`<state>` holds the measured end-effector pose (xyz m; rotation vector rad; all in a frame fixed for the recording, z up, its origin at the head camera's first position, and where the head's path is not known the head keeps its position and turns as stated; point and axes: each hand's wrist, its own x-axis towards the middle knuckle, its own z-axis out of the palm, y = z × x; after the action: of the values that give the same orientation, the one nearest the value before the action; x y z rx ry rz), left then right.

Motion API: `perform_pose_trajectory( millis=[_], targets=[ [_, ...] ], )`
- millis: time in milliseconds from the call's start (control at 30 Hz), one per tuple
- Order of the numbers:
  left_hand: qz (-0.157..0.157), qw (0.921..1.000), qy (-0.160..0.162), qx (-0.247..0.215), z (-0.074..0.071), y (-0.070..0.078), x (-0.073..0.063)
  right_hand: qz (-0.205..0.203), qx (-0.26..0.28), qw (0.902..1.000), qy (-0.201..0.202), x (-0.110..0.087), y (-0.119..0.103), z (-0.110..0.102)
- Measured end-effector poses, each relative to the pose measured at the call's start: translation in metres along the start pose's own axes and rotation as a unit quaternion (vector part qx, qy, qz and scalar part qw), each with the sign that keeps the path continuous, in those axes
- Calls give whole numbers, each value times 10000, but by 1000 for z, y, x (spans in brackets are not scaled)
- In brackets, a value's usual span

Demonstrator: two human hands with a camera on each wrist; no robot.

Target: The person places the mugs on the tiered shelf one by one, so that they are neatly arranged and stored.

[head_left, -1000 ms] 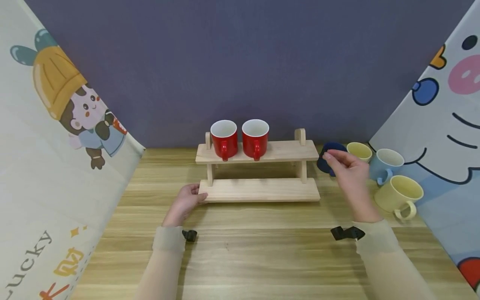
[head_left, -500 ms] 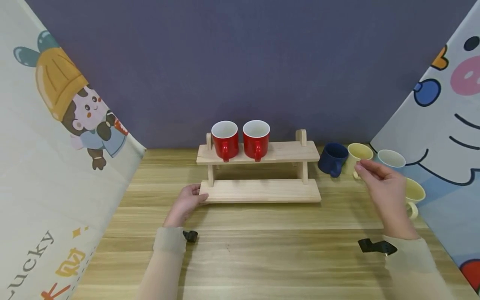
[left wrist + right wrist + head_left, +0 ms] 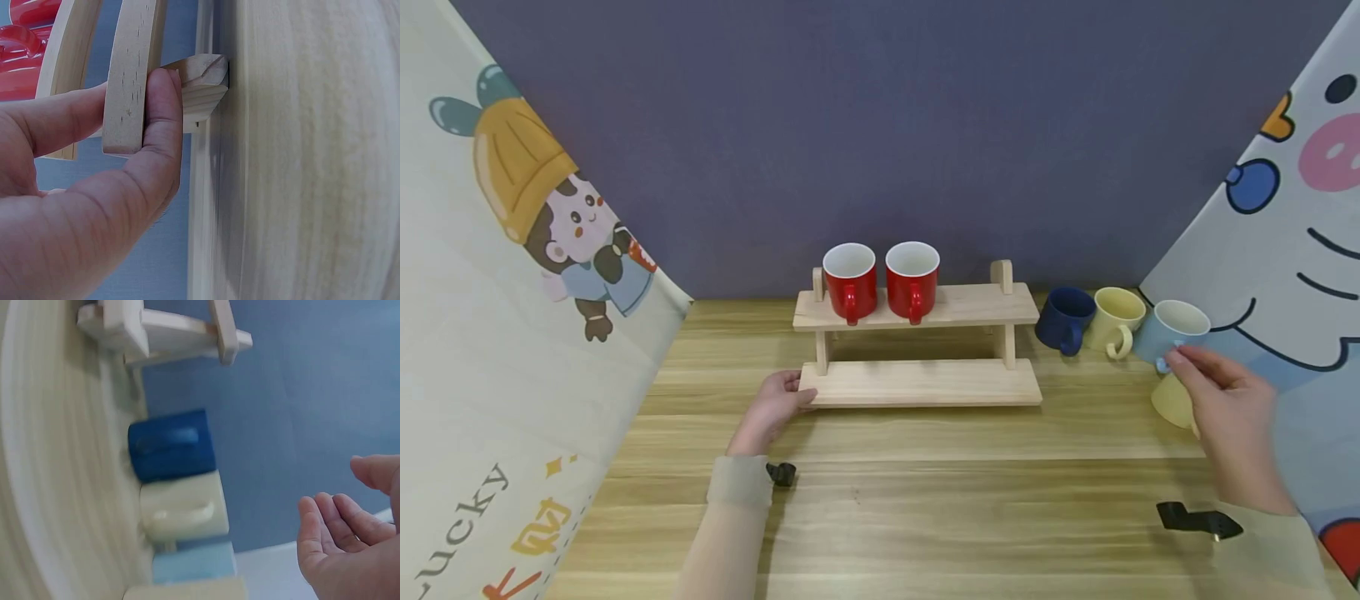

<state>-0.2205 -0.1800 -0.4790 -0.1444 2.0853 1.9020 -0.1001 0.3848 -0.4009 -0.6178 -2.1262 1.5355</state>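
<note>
My left hand [image 3: 772, 408] pinches the left end of the lower board [image 3: 925, 385] of a two-tier wooden shelf. In the left wrist view, the board's end [image 3: 128, 87] sits between thumb and fingers. Two red mugs [image 3: 850, 287] with white insides stand side by side on the upper board [image 3: 966, 305]. Off to the right, my right hand [image 3: 1236, 412] hovers with nothing in it, its fingers loosely bent and the thumb apart. It overlaps the nearer pale yellow mug [image 3: 1171, 405] in the head view, hiding most of that mug. A light blue mug [image 3: 1156, 333] is just behind its fingertips.
A dark blue mug [image 3: 1062, 317] and another pale yellow mug [image 3: 1105, 323] stand right of the shelf, along the back wall. Printed panels flank the wood-grain table [image 3: 940, 517] on the left [image 3: 482, 292] and right [image 3: 1322, 275].
My right hand has moved right and toward me, from over the dark blue mug to the nearer yellow mug, uncovering the back mugs. The left hand keeps its grip on the shelf.
</note>
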Motion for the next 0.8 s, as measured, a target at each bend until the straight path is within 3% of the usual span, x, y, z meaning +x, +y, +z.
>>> perform_pose_trajectory(
  millis=[233,500,633,800],
  targets=[
    [-29,10000,8,-9,0,1,0,548,-433,9968,380,0,20,-23],
    [-32,10000,-4,6,0,-1,2,1034,-537,9877,1042,-5,39,-43],
    [6,10000,-12,4,-1,-1,2,1474,-893,9796,1036,-4,47,-50],
    [-27,10000,6,40,0,-1,2,1542,-1502,9729,849,1,61,-58]
  ],
)
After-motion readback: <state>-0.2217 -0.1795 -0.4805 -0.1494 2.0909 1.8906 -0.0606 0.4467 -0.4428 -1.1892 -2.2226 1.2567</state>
